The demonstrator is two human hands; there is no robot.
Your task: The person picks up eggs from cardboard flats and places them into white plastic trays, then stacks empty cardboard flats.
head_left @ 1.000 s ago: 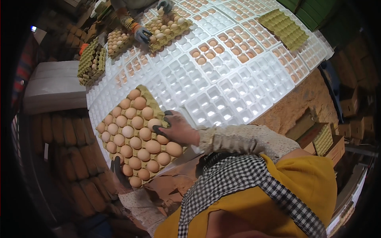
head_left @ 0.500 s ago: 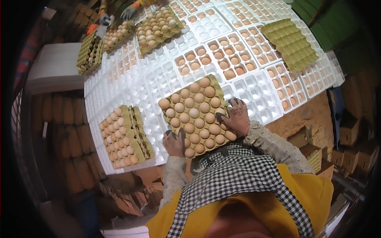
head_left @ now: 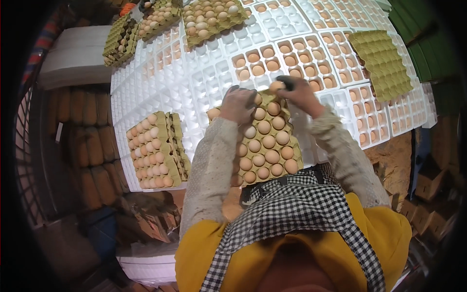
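A pulp egg tray (head_left: pixel 297 168) full of brown eggs rests on the table edge in front of me, against my checked apron. Over its far right corner, my right hand (head_left: pixel 300 93), with dark fingertip covers, pinches a brown egg (head_left: pixel 277 87). My left hand (head_left: pixel 238 105) curls over the tray's far left part, its fingers closed around an egg (head_left: pixel 257 99) that shows at its right side. Beyond both hands lies a white foam tray (head_left: pixel 249 80) with several eggs in its cells.
Egg-filled pulp trays (head_left: pixel 147 151) stand at the left edge, and more (head_left: pixel 214 22) at the far side. An upside-down pulp tray (head_left: pixel 382 63) covers foam cells on the right. Brown sacks (head_left: pixel 90 146) are stacked at left; cardboard boxes (head_left: pixel 433 180) sit at right.
Both hands have left the pulp tray's near sides and moved to its far edge, each taking hold of an egg. The co-worker's gloved hands have mostly left the view.
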